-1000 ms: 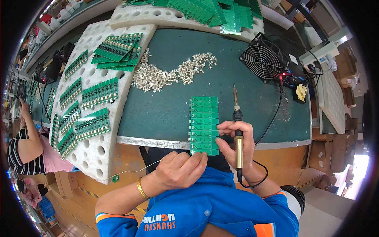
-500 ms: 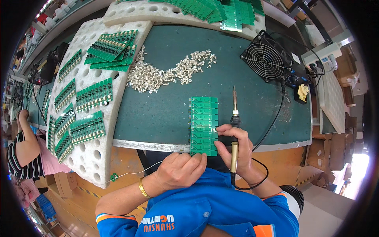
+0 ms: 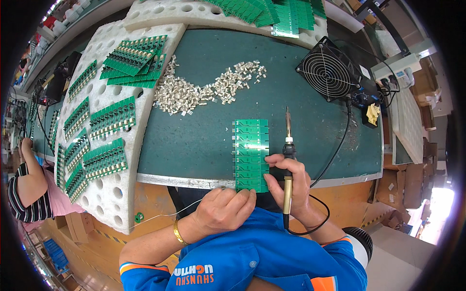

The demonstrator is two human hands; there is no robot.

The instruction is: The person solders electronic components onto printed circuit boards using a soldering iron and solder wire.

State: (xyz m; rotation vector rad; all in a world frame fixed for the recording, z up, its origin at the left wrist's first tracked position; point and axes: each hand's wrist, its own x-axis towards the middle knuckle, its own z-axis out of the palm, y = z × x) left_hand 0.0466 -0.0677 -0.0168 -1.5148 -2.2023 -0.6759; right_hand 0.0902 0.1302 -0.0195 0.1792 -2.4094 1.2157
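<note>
A green circuit board panel [image 3: 251, 155] lies at the near edge of the table, its row of small pale connectors along the left side. My left hand [image 3: 225, 209] is closed at the panel's near left corner, fingers pinched on it. A thin solder wire [image 3: 167, 215] runs from this hand toward the left. In my right hand [image 3: 296, 186] is a soldering iron [image 3: 288, 174], upright in the picture with its metal tip pointing away from me, beside the panel and apart from it. The right thumb and forefinger also touch the panel's right edge.
Loose white connectors [image 3: 187, 94] lie piled behind the panel. A foam slab [image 3: 109, 194] on the left bears several populated boards [image 3: 104, 157]; more green panels [image 3: 286, 17] lie on foam at the back. A black fan [image 3: 326, 70] stands right. Another person [image 3: 31, 189] sits far left.
The foam slab and its boards appear slightly farther left in the picture. My hands, the panel and the soldering iron stay almost where they were.
</note>
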